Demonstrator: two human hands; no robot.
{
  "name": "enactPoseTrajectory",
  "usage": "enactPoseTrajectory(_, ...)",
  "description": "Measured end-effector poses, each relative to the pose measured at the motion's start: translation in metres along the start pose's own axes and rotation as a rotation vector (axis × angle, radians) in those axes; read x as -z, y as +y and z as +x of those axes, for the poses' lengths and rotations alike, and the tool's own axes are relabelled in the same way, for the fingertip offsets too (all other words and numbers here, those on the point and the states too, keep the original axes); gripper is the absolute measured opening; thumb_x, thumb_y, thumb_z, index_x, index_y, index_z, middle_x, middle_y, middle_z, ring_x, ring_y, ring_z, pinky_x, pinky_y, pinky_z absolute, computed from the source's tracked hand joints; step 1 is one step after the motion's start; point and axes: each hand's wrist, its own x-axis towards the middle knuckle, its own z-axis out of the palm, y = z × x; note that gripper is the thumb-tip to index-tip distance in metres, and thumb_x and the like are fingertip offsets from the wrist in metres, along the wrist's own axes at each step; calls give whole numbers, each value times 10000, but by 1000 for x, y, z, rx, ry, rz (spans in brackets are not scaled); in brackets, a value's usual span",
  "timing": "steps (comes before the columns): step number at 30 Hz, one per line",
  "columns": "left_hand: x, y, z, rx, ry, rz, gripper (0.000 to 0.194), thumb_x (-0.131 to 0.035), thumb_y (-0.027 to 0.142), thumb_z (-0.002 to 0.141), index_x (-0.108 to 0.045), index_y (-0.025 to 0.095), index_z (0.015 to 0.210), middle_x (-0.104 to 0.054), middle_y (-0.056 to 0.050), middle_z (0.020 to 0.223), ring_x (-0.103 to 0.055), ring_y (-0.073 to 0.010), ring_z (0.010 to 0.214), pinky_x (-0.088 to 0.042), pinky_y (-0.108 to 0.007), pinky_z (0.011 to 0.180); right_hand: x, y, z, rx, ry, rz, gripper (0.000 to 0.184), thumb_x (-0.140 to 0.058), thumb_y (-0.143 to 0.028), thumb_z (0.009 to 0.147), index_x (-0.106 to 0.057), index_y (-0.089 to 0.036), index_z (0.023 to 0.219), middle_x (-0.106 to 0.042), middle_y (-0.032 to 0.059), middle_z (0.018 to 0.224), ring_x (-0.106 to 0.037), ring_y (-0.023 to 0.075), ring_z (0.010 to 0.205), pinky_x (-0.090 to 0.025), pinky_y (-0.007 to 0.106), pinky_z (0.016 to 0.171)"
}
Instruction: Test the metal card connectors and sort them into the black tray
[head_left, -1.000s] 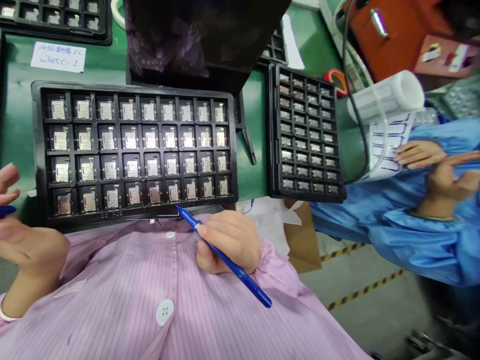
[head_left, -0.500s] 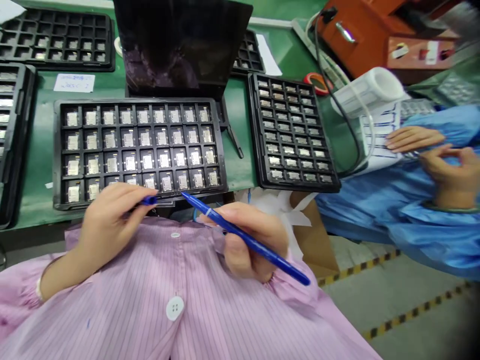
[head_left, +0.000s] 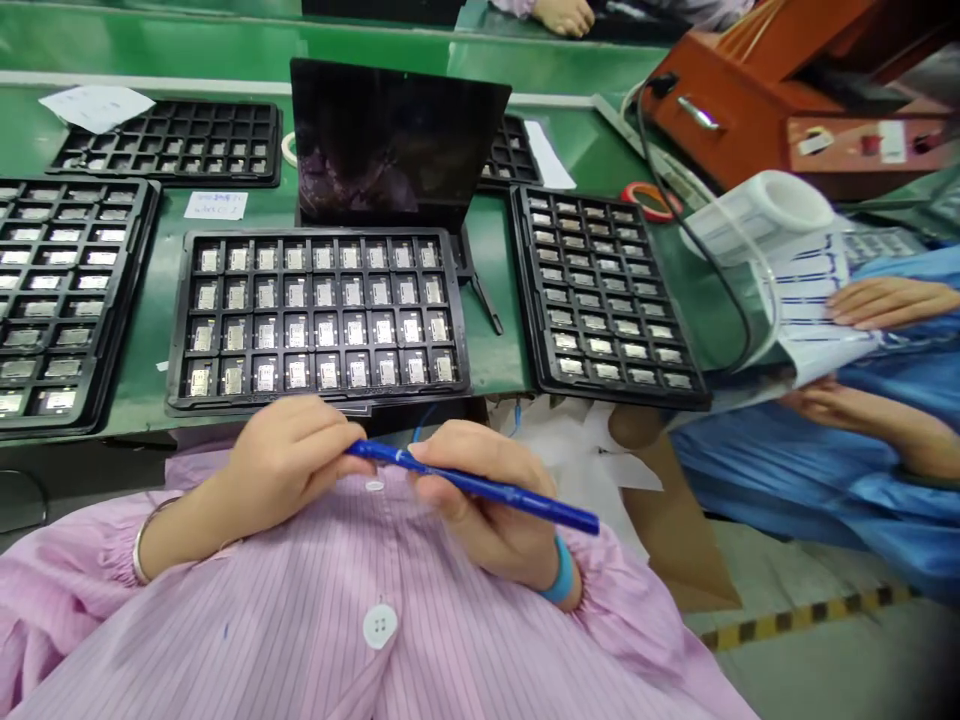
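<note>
Between the thumb and fingers of my right hand [head_left: 495, 500] is a blue marker pen [head_left: 517, 495], slanting down to the right. My left hand [head_left: 289, 465] pinches the blue pen cap [head_left: 366, 449], which sits over the pen's left end. How far the cap is pushed on cannot be made out. Just beyond my hands lies a black compartment tray [head_left: 319, 402] holding rows of small silvery metal parts, one to each pocket I can see. A dark-screened monitor [head_left: 397, 145] stands behind this tray.
More black trays of parts lie to the left [head_left: 146, 260] and right [head_left: 529, 290]. A partly filled tray [head_left: 262, 180] is at the back left, near a handwritten label [head_left: 216, 206]. At right are a white roll [head_left: 765, 215], an orange machine [head_left: 750, 130] and a co-worker's blue sleeves [head_left: 900, 520].
The pen and cap, apart before, have come together end to end. My hands are nearer each other. The head view has shifted, showing more of the left tray and the far bench.
</note>
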Motion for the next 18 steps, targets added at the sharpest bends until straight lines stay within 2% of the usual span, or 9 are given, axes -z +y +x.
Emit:
enactPoseTrajectory(2, 3, 4, 3, 12, -155, -215, 352, -440, 428, 1001, -664, 176, 900, -657, -34, 708, -571, -147, 643, -424, -272, 598, 3, 1, -2, -71, -52, 145, 128, -613, -307, 938, -652, -195, 987, -679, 12, 715, -635, 135, 607, -518, 256, 549)
enactPoseTrajectory(5, 6, 9, 7, 151, -321, -511, 468, -380, 490, 1006, -649, 167, 799, -612, -25, 677, -537, -130, 625, -398, -250, 587, 6, 3, -3, -89, -111, 258, 127, -606, -309, 949, -655, -206, 1003, -661, -2, 707, -609, 118, 596, -491, 243, 544)
enactPoseTrajectory(8, 4, 8, 7, 327, -439, -816, 518, -441, 566, 963, -647, 159, 718, -556, -9, 631, -495, -122, 598, -378, -248, 580, 5, 4, -4, -58, -152, 285, 140, -593, -322, 959, -659, -209, 1009, -666, -1, 727, -604, 112, 618, -489, 247, 579)
enactPoseTrajectory(12, -7, 5, 3, 524, -579, -1147, 508, -536, 598, 900, -677, 149, 710, -494, 12, 562, -417, -103, 525, -327, -246, 526, 0, 6, -5, -60, -179, 309, 174, -601, -356, 952, -671, -197, 955, -662, 3, 722, -606, 112, 640, -497, 238, 591)
enactPoseTrajectory(14, -11, 7, 2, 558, -600, -1181, 509, -534, 595, 897, -682, 150, 700, -456, 25, 520, -369, -94, 484, -298, -244, 495, -3, 9, -8, -112, -175, 373, 190, -622, -369, 936, -672, -186, 930, -654, -1, 696, -608, 107, 609, -499, 227, 571)
enactPoseTrajectory(15, -11, 9, 2, 553, -582, -1131, 502, -524, 583, 906, -686, 156, 697, -458, 24, 514, -375, -97, 479, -303, -245, 493, -3, 11, -10, -158, -167, 416, 194, -632, -370, 928, -672, -180, 927, -651, -3, 689, -610, 104, 588, -499, 219, 551)
enactPoseTrajectory(16, -10, 11, 2, 535, -537, -1029, 482, -508, 558, 922, -695, 166, 713, -495, 14, 535, -418, -107, 499, -335, -249, 511, -3, 12, -12, -204, -153, 452, 195, -642, -366, 920, -674, -174, 927, -648, -5, 682, -613, 101, 567, -499, 212, 533)
enactPoseTrajectory(18, -2, 11, 1, 485, -347, -716, 394, -479, 492, 951, -727, 201, 854, -623, -18, 678, -559, -151, 638, -431, -273, 622, 2, 17, -16, -257, -69, 464, 179, -654, -343, 909, -686, -169, 933, -652, -6, 681, -618, 96, 538, -496, 200, 502)
